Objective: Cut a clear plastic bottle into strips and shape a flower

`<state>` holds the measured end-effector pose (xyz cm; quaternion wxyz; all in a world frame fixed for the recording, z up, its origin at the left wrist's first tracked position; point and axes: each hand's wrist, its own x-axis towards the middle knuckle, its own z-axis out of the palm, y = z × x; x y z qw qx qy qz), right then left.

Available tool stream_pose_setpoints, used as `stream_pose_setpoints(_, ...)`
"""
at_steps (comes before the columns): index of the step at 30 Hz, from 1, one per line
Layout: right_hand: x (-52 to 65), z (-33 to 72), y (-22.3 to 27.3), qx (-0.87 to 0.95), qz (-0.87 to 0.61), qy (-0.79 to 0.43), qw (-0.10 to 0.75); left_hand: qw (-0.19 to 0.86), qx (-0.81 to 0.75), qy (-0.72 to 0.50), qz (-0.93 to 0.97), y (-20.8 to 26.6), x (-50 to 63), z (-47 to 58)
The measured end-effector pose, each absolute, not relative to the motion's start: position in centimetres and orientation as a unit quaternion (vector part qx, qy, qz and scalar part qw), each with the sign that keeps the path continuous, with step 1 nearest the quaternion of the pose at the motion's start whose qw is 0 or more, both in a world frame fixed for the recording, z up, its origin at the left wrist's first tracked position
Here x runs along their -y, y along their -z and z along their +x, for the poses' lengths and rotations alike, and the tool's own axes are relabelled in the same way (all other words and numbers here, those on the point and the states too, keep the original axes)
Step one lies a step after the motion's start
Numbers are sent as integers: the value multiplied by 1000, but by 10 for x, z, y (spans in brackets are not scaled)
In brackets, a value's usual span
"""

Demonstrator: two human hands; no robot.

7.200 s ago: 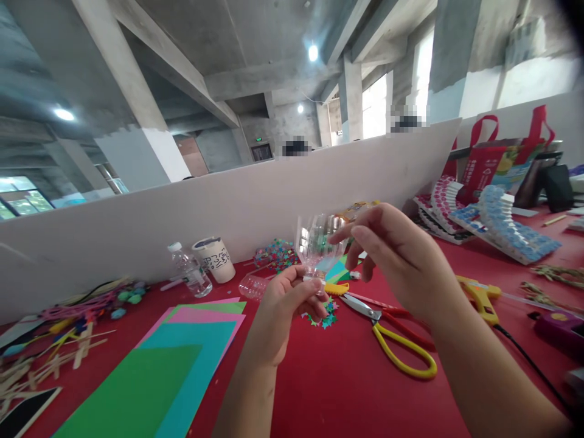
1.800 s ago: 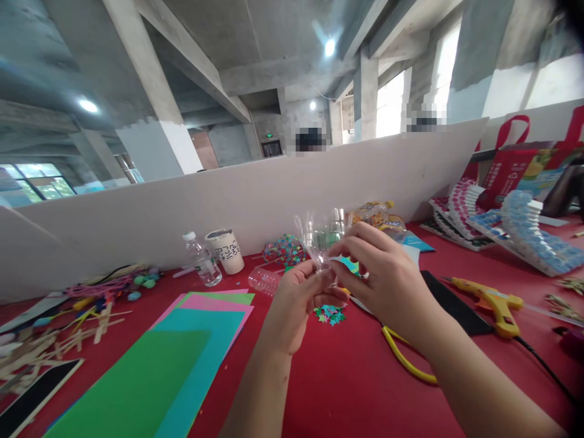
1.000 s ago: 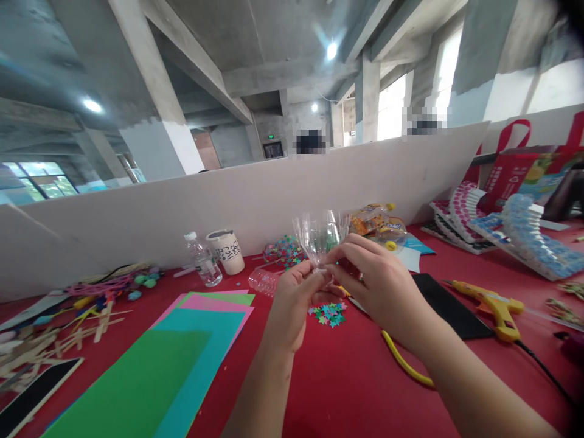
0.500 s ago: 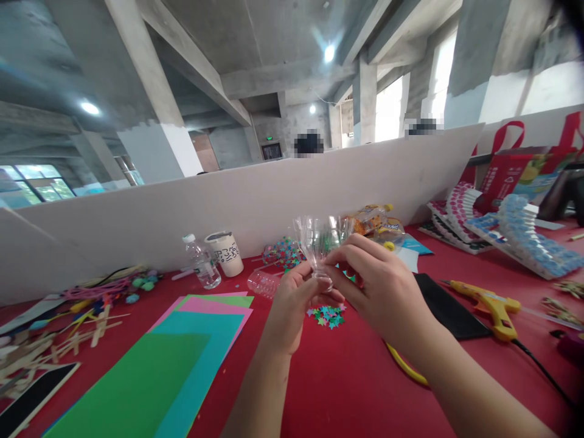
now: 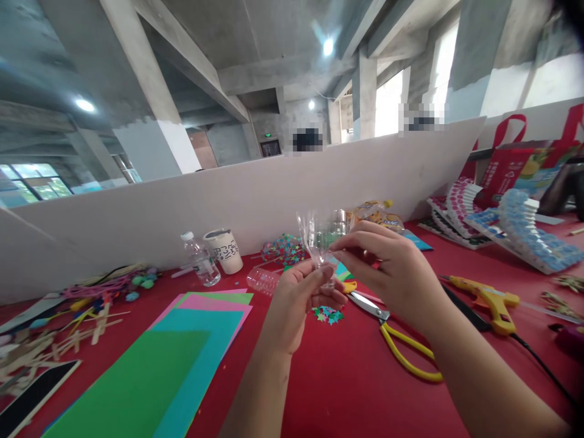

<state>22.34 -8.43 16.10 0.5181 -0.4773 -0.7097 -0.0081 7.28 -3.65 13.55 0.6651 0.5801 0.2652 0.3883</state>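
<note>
Adjusting the strips of a cut bottle [image 5: 319, 236], by my judgement. Left hand [image 5: 293, 299] curled around its neck, above the worktop [image 5: 337, 380]; right hand [image 5: 396, 267] part-closed at a strip, pinch unclear. Stars [image 5: 328, 315] at 6 o'clock. Next move calls for steady neck.

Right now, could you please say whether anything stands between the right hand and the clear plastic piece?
Nothing visible does: the right hand is at the clear plastic piece, whose lower end the left hand holds.
</note>
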Motion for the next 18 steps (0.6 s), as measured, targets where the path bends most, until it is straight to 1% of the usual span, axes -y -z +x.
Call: stream_pose_setpoints(18,91,226,-163,724,-446,89,518,710,-229,-393,538,-139,41,71)
